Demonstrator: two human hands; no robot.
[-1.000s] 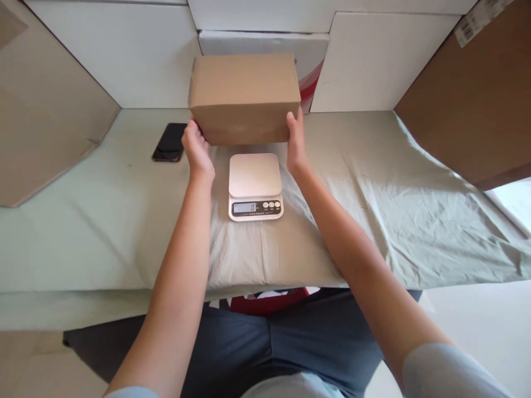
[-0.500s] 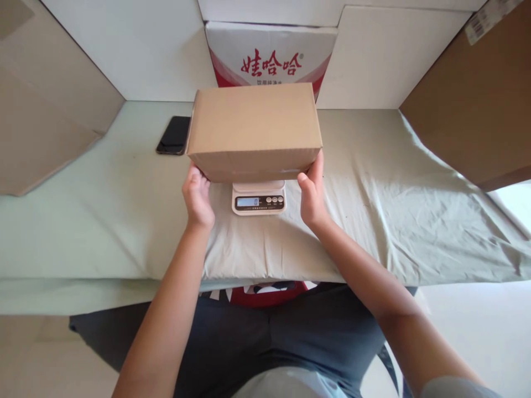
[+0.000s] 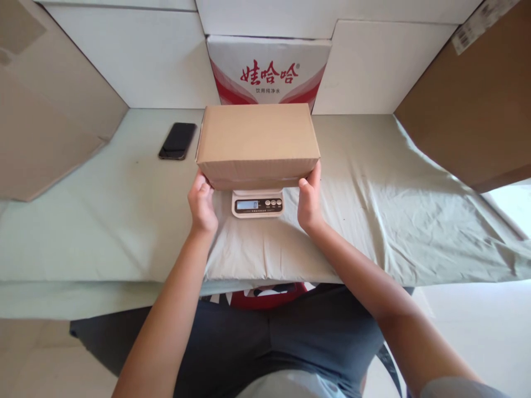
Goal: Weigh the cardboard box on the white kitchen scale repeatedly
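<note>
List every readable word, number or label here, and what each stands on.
"娃哈哈": white-and-red carton at the back.
"饮用纯净水": small print beneath it.
"0": scale display.
Sticker on the brown board, right: too small to read.
Scale button labels: too small.

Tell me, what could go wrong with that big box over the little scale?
The cardboard box is much wider than the scale, so it might tip off if the left hand and right hand let go off-centre. It may also hide the display. The scale sits on a wrinkly cloth, so it could wobble.
</note>
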